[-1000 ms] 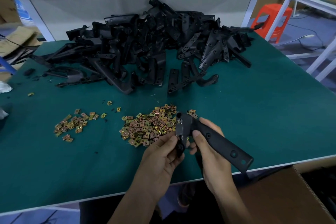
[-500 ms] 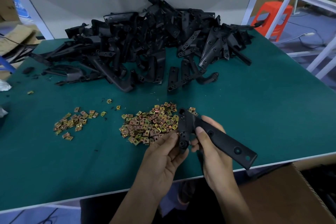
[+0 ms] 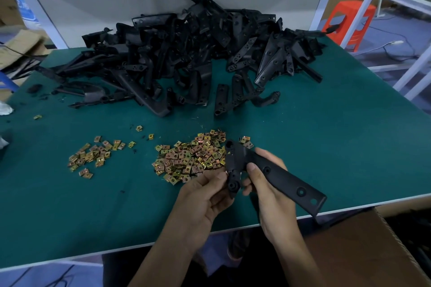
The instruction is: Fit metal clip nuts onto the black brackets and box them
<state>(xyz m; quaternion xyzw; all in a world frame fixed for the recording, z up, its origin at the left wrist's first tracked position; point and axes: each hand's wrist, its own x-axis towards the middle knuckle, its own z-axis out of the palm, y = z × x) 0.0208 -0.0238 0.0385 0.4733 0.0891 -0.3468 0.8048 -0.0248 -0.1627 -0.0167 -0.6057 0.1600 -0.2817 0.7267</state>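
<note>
Right hand (image 3: 268, 184) grips a long black plastic bracket (image 3: 283, 180) about mid-length; thumb on top, fingers wrapped behind. The bracket's flat arm with round holes runs out to the lower right; its far end overhangs the front edge of the green bench (image 3: 338, 137). Its wider head points up-left, beside the nut pile.

Left hand (image 3: 205, 196) is curled; thumb and forefinger pinch the short lower lug of the same bracket. Whether a nut sits between those fingertips I cannot tell; too small. The bracket is held off the bench surface, near the front edge.

The main pile of gold-coloured metal clip nuts (image 3: 189, 158) lies on the bench just left of the bracket head and just beyond the left hand's fingertips. A smaller scatter of nuts (image 3: 93, 156) lies further left; a few strays lie between, one near the left edge.

A big heap of black brackets (image 3: 186, 53) sits at the back of the bench, tangled, in mixed orientations; a few lie apart at its front.

Off the bench: brown cardboard box (image 3: 363, 254) below the front edge, lower right; orange plastic stool (image 3: 349, 21) back right; white table frame (image 3: 412, 70) to the right; flattened cardboard (image 3: 21, 46) back left.
</note>
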